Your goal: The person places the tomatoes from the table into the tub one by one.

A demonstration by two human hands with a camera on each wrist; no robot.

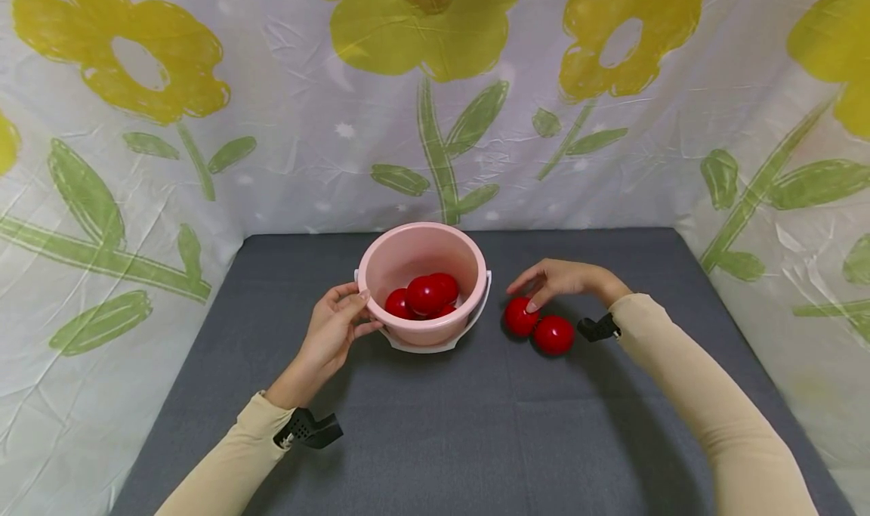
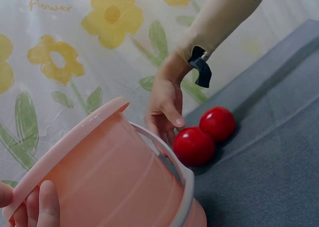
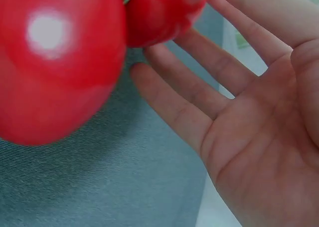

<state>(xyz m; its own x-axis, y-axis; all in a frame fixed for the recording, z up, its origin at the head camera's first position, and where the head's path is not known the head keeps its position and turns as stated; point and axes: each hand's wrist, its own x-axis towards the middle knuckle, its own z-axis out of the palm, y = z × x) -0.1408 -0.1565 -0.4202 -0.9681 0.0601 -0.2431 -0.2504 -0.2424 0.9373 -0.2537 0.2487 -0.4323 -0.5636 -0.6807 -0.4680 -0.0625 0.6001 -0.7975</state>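
My left hand (image 1: 334, 325) pinches the rim of a pink bucket (image 1: 421, 236), thumb over the lip and fingers against the outer wall. Inside the bucket lie several red tomatoes (image 1: 427, 295). To its right, two more tomatoes rest side by side on the cloth: a nearer one (image 1: 553, 335) and one farther left (image 1: 521, 317). My right hand (image 1: 564, 278) reaches over from behind that left tomato, its thumb tip at the top of it. In the right wrist view the fingers (image 3: 184, 82) extend loosely beside the tomatoes, and a bit of green stem shows.
The bucket's white handle (image 1: 479, 312) hangs down along its front right side. Dark grey cloth (image 1: 435, 425) covers the table. A pale curtain (image 1: 292, 123) with yellow flowers stands behind and at both sides.
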